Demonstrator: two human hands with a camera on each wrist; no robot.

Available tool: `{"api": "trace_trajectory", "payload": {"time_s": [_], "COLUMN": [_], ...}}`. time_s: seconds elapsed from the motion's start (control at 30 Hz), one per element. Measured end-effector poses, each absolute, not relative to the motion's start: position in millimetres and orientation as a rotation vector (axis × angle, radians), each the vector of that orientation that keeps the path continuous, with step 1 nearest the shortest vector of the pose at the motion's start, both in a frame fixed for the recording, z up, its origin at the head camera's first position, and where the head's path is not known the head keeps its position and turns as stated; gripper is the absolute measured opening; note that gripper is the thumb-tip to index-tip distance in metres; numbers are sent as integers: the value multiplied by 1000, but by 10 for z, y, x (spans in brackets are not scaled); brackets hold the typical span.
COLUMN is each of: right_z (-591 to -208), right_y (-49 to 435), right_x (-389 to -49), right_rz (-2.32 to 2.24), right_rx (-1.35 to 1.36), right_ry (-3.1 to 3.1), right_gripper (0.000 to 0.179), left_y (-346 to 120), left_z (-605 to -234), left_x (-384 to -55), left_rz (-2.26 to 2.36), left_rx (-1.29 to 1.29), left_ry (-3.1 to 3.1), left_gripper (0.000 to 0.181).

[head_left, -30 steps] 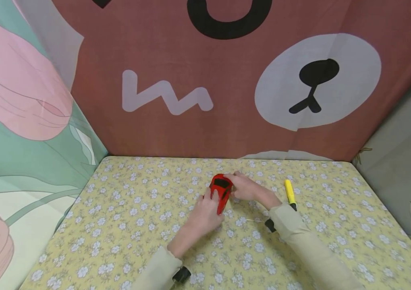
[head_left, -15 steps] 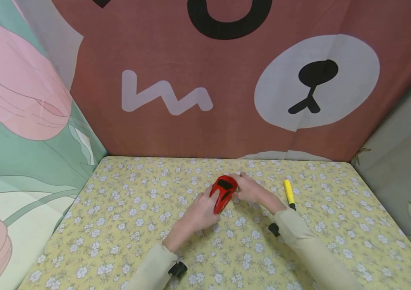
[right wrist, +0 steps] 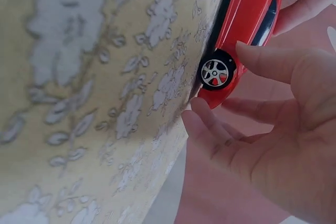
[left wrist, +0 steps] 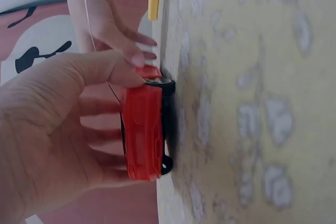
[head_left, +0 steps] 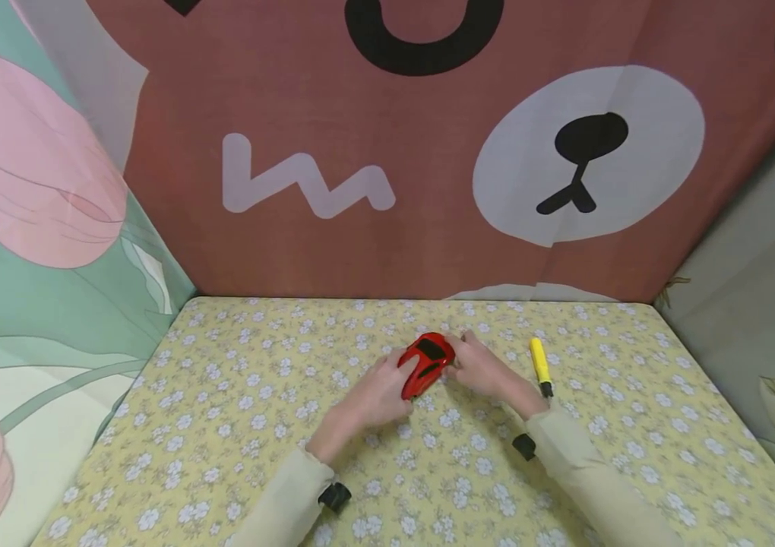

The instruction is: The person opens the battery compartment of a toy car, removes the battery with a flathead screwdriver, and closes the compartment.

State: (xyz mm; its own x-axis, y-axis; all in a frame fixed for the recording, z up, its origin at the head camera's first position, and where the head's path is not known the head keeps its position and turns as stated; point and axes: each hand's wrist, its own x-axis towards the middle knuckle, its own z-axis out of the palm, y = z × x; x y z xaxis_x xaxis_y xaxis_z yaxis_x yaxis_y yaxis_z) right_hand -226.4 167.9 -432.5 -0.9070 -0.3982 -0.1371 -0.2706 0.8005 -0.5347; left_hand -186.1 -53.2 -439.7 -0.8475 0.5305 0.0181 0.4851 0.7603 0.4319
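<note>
A red toy car (head_left: 422, 372) with dark windows sits in the middle of the flowered table, its wheels right at the surface. My left hand (head_left: 377, 391) grips the near end, thumb on one side and fingers on the other, as the left wrist view shows with the red body (left wrist: 144, 132) between them. At the far right end is my right hand (head_left: 483, 371). Its thumb (right wrist: 268, 61) lies against the body above a silver-spoked wheel (right wrist: 215, 72), while its fingers curl round the end of the car. Parts of the fingers are hidden behind the car.
To the right of my right hand lies a yellow stick-shaped thing (head_left: 539, 361) with a black end. The table (head_left: 223, 456) has a yellow floral covering. Behind it hangs a reddish-brown cloth (head_left: 305, 258) with a bear face, with printed fabric on both sides.
The far end of the car has swung to the right, turning it clockwise. Both hands have moved along with it, and the head view has shifted slightly.
</note>
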Motion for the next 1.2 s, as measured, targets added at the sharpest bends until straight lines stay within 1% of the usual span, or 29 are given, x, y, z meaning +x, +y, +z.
{"api": "trace_trajectory", "payload": {"time_s": [0.2, 0.43, 0.53, 0.63, 0.73, 0.8, 0.97, 1.2], "right_z": [-4376, -4411, -4414, -4408, -4398, -4396, -4422, -4452], "right_y": [1777, 1839, 1852, 1862, 1868, 1875, 1898, 1929], "right_x": [-2251, -2295, -2303, -2301, -2285, -2266, -2220, -2159], "right_rz": [-772, -817, -858, -886, -892, -876, -889, -903], "right_rx": [-571, -806, -843, -865, -845, -819, -734, -747], "right_ry": [2774, 2698, 2640, 2634, 2650, 2659, 2634, 2634], "right_gripper": [66, 72, 75, 73, 73, 76, 83, 83], "left_y": [-603, -676, -698, -712, -722, -726, -719, -717], "left_z": [-4416, -4432, -4435, -4431, -4438, -4444, -4458, -4466], "left_x": [-1974, -2083, -2107, -2116, -2118, -2116, -2105, -2118], "left_rz": [716, 755, 780, 812, 853, 865, 835, 856], "left_rx": [887, 984, 994, 968, 892, 845, 796, 762], "left_ry": [2766, 2663, 2647, 2651, 2664, 2674, 2692, 2674], "left_gripper": [83, 85, 85, 83, 78, 76, 78, 77]}}
